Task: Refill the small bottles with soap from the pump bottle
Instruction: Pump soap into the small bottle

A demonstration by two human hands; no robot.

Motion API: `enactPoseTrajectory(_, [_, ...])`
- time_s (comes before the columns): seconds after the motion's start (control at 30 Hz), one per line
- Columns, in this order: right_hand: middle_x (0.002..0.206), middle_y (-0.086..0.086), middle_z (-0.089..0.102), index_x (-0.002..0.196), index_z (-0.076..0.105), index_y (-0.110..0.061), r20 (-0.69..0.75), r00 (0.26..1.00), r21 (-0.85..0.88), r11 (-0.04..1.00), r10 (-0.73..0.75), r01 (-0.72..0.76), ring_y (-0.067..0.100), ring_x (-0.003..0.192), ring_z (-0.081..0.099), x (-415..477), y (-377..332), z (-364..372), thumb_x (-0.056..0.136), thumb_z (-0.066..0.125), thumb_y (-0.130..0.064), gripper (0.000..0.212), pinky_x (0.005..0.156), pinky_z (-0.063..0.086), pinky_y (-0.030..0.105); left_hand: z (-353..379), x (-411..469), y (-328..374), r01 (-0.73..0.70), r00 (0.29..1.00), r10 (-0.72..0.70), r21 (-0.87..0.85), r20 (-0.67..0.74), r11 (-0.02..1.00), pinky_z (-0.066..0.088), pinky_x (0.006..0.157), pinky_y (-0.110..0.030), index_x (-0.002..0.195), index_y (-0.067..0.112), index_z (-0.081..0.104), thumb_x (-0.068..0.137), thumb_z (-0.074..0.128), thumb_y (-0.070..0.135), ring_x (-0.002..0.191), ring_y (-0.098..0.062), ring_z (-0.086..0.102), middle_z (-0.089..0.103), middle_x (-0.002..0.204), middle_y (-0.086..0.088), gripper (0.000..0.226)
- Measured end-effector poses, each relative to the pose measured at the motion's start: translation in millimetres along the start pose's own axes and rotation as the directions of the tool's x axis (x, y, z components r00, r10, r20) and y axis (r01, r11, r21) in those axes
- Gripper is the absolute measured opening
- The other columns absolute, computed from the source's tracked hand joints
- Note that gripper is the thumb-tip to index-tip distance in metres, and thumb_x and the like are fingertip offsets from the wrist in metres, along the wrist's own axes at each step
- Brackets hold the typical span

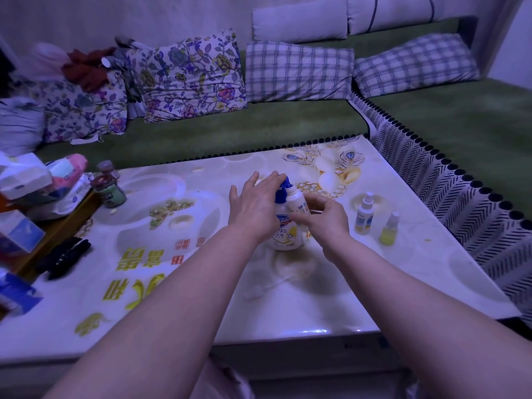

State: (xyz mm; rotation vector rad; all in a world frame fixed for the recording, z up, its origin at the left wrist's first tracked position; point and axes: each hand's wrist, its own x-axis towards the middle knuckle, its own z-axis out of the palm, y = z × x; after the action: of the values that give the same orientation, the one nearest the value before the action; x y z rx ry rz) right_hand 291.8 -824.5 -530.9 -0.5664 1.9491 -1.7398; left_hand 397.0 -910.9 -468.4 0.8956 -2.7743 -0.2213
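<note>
The white pump bottle (285,236) with a blue pump head stands at the middle of the table (403,283). My left hand (253,208) lies over it with straight fingers resting on the blue pump head. My right hand (322,217) grips a small white bottle (298,201), tilted with its open mouth at the pump's spout. Two more small spray bottles stand to the right: a taller white one (364,214) and a shorter one (389,230) with yellow liquid. A small spray cap with its tube (260,292) lies on the table in front of the pump bottle.
Two dark-capped jars (108,184) stand at the table's left. Tissue packs and boxes (26,180) pile on a wooden stand at the far left, with a black object (64,257) lying near them. A green sofa with pillows (299,72) wraps round behind and right.
</note>
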Motion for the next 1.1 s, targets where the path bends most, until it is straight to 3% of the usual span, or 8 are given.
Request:
enactPoseTrajectory(0.4, [0.094, -0.008, 0.074, 0.081, 0.068, -0.044, -0.022, 1.0, -0.044, 0.999, 0.007, -0.008, 0.016, 0.093, 0.07, -0.9, 4.6, -2.2, 0.059, 0.086, -0.018, 0.039, 0.091, 0.055, 0.046, 7.9, 2.3, -0.8, 0.002, 1.0, -0.001, 0.034, -0.006, 0.999, 0.007, 0.115, -0.056, 0.144, 0.034, 0.025, 0.08, 0.063, 0.014, 0.147, -0.018, 0.004, 0.022, 0.156, 0.013, 0.077])
enactPoseTrajectory(0.53, [0.093, -0.007, 0.074, 0.085, 0.069, -0.042, -0.017, 1.0, -0.037, 0.999, 0.005, -0.006, 0.016, 0.092, 0.071, -0.9, 4.7, -3.9, 0.062, 0.085, -0.014, 0.039, 0.091, 0.055, 0.046, 9.8, 2.7, 1.6, -0.007, 1.0, 0.007, 0.01, -0.022, 1.0, 0.008, 0.115, -0.056, 0.143, 0.033, 0.027, 0.081, 0.066, 0.021, 0.147, -0.017, 0.004, 0.023, 0.155, 0.014, 0.074])
enactPoseTrajectory(0.83, [0.097, -0.003, 0.074, 0.103, 0.071, -0.033, -0.004, 1.0, -0.003, 1.0, 0.005, -0.005, 0.017, 0.093, 0.07, 2.0, -2.1, -3.6, 0.066, 0.084, -0.01, 0.046, 0.09, 0.055, 0.046, -2.1, 6.9, 1.4, -0.014, 1.0, 0.014, 0.018, 0.003, 1.0, 0.009, 0.115, -0.055, 0.146, 0.033, 0.023, 0.083, 0.06, 0.016, 0.147, -0.017, 0.003, 0.02, 0.157, 0.012, 0.075])
enactPoseTrajectory(1.1, [0.099, -0.003, 0.073, 0.103, 0.07, -0.031, -0.002, 1.0, 0.004, 1.0, -0.004, 0.004, 0.016, 0.095, 0.069, 2.2, -2.5, -1.3, 0.068, 0.084, -0.009, 0.044, 0.091, 0.055, 0.046, 1.8, 3.6, -3.2, -0.009, 1.0, 0.008, -0.019, -0.024, 1.0, 0.009, 0.115, -0.055, 0.146, 0.035, 0.023, 0.081, 0.059, 0.009, 0.147, -0.016, 0.004, 0.02, 0.156, 0.014, 0.079])
